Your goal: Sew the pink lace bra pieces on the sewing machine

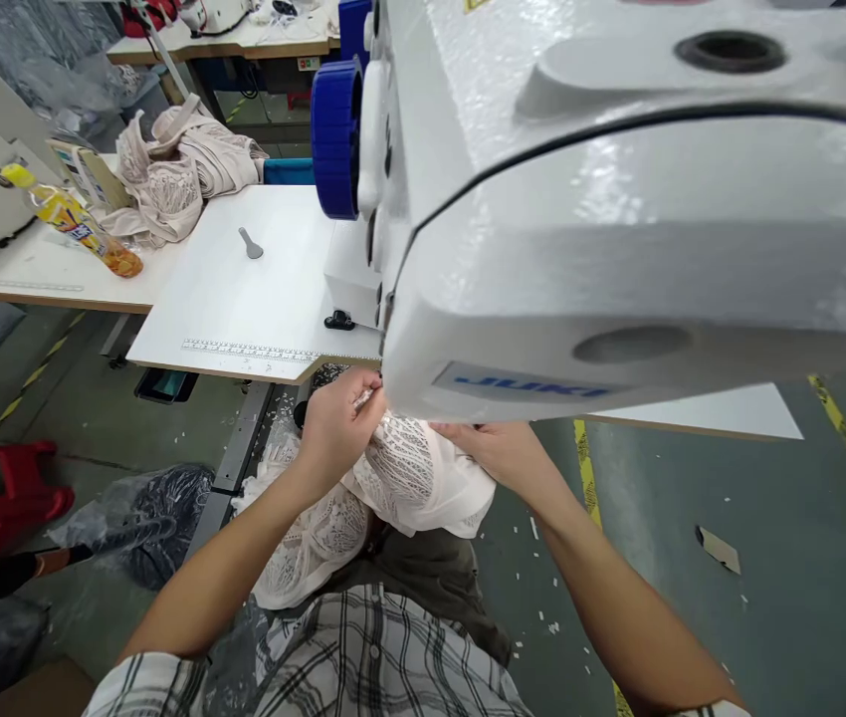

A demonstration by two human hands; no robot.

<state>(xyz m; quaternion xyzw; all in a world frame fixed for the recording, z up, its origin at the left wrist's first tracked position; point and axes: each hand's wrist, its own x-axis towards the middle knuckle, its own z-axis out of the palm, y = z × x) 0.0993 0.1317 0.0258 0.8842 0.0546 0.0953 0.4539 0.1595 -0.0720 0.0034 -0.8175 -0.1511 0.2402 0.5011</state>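
A pale lace bra (404, 463) hangs over my lap, its cups bunched below the head of a white sewing machine (528, 299). My left hand (342, 423) is closed, thumb and fingers pinching the bra's upper edge by the machine's lower left corner. On the other side, my right hand (502, 453) grips the bra's right part, with its fingertips partly hidden by the machine head and the cloth. The needle and presser foot are out of sight behind the machine head.
The machine's white table (259, 269) carries a small grey tool (251, 244) and a printed ruler. Beyond it lie a heap of beige garments (191, 164) and a tilted drink bottle (80, 224). A red stool (9, 498) and plastic-wrapped bundle (154, 523) are on the left floor.
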